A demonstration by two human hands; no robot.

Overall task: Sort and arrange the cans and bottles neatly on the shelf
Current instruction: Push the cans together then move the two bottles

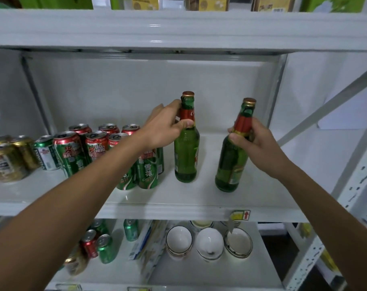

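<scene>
Two green glass bottles with red neck labels and gold caps are on the middle white shelf (199, 198). My left hand (168, 124) grips the neck of the left bottle (186, 156), which stands upright beside the cans. My right hand (254, 141) grips the neck of the right bottle (231, 164), tilted with its cap leaning right; whether its base touches the shelf I cannot tell. Several green-and-red cans (73, 152) stand in rows to the left, partly hidden by my left forearm. A green-and-white can (46, 154) and gold cans (8, 158) stand further left.
The shelf surface right of the bottles runs to a grey upright post (277, 97). The shelf below holds loose red and green cans (98, 246), a carton (147, 242) and three white bowls (210, 244). The shelf above (178, 28) carries boxes.
</scene>
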